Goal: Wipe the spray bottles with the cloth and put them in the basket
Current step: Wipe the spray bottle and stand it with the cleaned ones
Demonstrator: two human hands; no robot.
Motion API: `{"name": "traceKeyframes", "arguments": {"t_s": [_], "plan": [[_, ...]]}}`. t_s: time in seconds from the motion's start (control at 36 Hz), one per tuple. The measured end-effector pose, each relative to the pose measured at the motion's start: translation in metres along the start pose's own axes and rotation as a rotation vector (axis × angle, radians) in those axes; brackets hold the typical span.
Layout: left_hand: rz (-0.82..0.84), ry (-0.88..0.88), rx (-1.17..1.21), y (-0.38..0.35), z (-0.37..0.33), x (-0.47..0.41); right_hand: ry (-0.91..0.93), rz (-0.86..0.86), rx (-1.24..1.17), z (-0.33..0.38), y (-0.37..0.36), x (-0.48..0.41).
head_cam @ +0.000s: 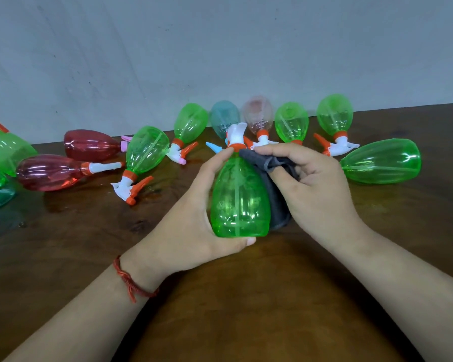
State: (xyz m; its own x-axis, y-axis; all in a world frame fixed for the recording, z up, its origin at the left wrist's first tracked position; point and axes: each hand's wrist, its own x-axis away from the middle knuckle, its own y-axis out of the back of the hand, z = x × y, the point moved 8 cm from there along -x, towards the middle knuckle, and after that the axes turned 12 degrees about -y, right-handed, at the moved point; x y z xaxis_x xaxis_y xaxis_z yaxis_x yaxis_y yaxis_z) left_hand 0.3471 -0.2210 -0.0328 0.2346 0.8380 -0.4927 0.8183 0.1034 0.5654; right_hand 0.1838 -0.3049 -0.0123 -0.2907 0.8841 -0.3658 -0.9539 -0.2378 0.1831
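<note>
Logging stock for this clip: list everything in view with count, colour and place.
held bottle: one, green, orange collar, above mid-table.
cloth: one, dark grey, against held bottle's right side.
green bottles: at least six, lying across the table's far half.
red bottles: two, lying far left.
teal bottles: two, back middle and left edge.
pink bottle: one, pale, back middle.
table: one, dark brown wood.
wall: one, grey, behind.
bracelet: one, red, left wrist.
left hand: one, grips held bottle.
right hand: one, fingers hold cloth.
</note>
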Motion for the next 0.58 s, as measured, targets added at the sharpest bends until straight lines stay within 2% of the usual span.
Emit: {"name": "traceKeyframes", "arguments": {"t_s": [0.14,0.42,0.58], "plan": [[-0.062,0.008,-0.045,0.003,0.006,0.001,0.185,0.045,0.243,0.014,-0.009,0.008],[-0.376,0.134,0.011,0.035,0.029,0.005,0.329,0.249,0.337,0.023,-0.027,0.024],[-0.432,0.175,0.023,0.040,0.028,0.006,0.406,0.297,0.404,0.027,-0.032,0.029]]}}
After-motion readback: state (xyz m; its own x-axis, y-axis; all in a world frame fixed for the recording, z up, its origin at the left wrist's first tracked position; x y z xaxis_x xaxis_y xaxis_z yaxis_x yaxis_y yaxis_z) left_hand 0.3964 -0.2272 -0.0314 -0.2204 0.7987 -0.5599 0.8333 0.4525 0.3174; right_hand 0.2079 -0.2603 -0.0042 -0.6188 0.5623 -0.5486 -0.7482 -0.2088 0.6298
